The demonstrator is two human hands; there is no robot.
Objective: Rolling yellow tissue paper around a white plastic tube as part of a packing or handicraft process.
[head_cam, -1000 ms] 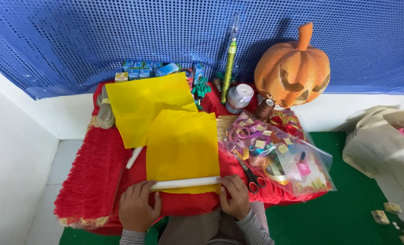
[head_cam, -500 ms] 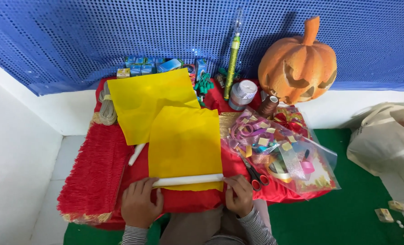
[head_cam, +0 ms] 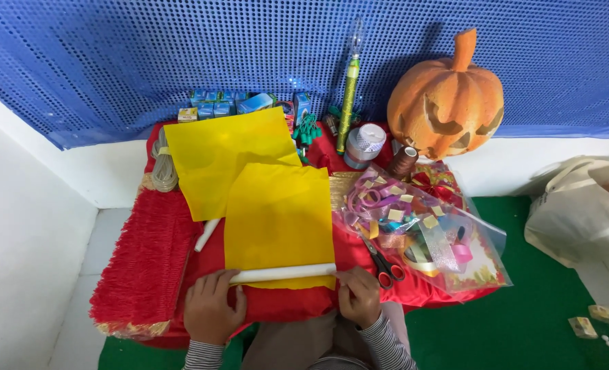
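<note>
A white stick (head_cam: pixel 284 273) lies across the near edge of a yellow felt sheet (head_cam: pixel 277 214) on a red cloth (head_cam: pixel 285 304). My left hand (head_cam: pixel 213 308) pinches the stick's left end. My right hand (head_cam: pixel 359 296) pinches its right end, pressing the sheet's lower edge against it. A second, larger yellow sheet (head_cam: pixel 217 152) lies behind, partly under the first. Another white stick (head_cam: pixel 206 235) pokes out from under the sheets on the left.
Red-handled scissors (head_cam: pixel 384 265) lie just right of my right hand. A clear bag of ribbons (head_cam: pixel 424 229), an orange carved pumpkin (head_cam: pixel 447 101), a thread spool (head_cam: pixel 403 161), tape roll (head_cam: pixel 364 142), glitter tube (head_cam: pixel 348 99) and small boxes (head_cam: pixel 229 105) crowd the back. A cloth bag (head_cam: pixel 581 209) sits right.
The view has shifted slightly; my hands and the white stick stay at the sheet's near edge, with the sheet's edge a little more wrapped on the stick.
</note>
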